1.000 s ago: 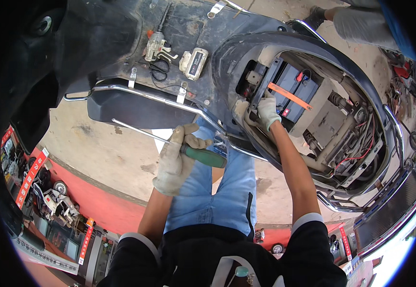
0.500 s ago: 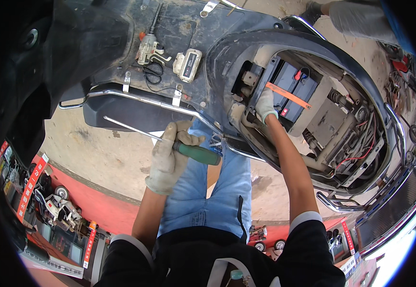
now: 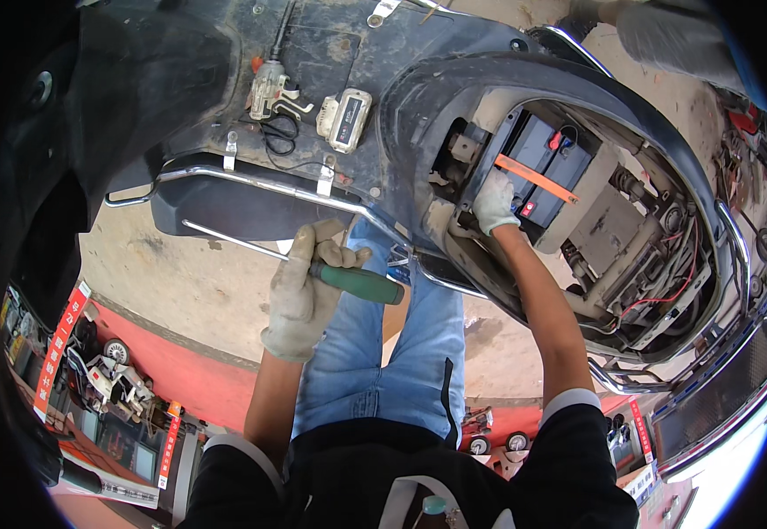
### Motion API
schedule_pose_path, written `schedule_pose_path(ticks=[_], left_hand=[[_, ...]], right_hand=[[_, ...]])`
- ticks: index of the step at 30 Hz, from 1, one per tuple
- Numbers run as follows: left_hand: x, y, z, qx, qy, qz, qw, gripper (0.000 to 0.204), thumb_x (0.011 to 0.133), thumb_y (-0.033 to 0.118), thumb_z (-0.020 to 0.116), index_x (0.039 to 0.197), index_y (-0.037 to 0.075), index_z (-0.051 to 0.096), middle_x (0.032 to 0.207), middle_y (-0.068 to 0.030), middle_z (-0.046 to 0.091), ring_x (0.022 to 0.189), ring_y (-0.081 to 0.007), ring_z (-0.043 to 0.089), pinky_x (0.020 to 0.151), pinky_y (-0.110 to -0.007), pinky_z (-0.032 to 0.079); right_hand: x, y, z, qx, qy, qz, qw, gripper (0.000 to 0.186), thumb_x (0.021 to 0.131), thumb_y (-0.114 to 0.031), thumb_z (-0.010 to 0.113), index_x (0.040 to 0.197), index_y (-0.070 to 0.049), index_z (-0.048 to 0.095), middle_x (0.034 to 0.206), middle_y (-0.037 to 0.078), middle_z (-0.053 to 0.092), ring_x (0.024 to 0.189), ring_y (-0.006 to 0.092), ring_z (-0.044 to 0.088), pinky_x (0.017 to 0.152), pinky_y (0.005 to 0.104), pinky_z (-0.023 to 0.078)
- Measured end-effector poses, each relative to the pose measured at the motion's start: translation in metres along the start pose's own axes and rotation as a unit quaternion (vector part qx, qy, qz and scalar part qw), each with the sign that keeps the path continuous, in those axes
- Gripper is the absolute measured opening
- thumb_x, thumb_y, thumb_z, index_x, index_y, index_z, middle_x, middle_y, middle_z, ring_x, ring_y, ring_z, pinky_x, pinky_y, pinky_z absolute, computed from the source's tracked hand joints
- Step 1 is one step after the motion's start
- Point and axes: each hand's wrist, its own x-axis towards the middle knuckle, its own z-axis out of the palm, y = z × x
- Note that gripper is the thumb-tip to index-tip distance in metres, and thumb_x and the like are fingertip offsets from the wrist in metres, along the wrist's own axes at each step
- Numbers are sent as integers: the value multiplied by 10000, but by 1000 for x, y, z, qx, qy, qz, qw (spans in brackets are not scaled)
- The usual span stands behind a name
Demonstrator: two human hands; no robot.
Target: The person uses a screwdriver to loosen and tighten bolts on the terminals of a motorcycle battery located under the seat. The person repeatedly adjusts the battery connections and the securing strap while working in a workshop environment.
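Observation:
My left hand (image 3: 302, 286), in a pale work glove, is closed round the green handle of a screwdriver (image 3: 361, 284). Its long metal shaft points left, beside the scooter's chrome side rail. My gloved right hand (image 3: 494, 203) reaches into the open under-seat compartment of the scooter (image 3: 418, 106). Its fingers are curled at the near left edge of a dark battery (image 3: 542, 145), by the lower end of an orange strap (image 3: 537, 178). What those fingers hold, if anything, is hidden. Red terminal covers show on the battery.
On the footboard lie a cordless impact driver (image 3: 270, 93), a detached battery pack (image 3: 345, 121) and a loop of black cord (image 3: 279, 134). A chrome rail (image 3: 269, 185) runs along the near side. Wiring (image 3: 678, 286) fills the compartment's rear. Another person's leg (image 3: 674, 44) is at the far right.
My right hand has drawn its fingers in and up from the gap, curling them nearer the orange strap. My left hand with the screwdriver has shifted slightly left.

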Motion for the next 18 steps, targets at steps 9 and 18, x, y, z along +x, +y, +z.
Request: schedule_pose_path(ticks=[9,18], left_hand=[[13,6,8,7,-10,-12,1000,408,992,340,432,1157,-21,526,711,10,524,768,-146,524,986,-469,415],[20,6,23,2,10,-27,1000,407,999,344,409,1160,-8,535,699,3,512,743,-147,505,979,-464,418]], right_hand=[[-1,1,10,-27,-22,-65,997,290,820,-277,630,1045,-96,657,730,109,665,583,272,635,489,388,478],[4,-7,-15,-12,68,-170,983,122,765,-168,602,838,-74,630,717,110,641,626,283,635,528,388,466]])
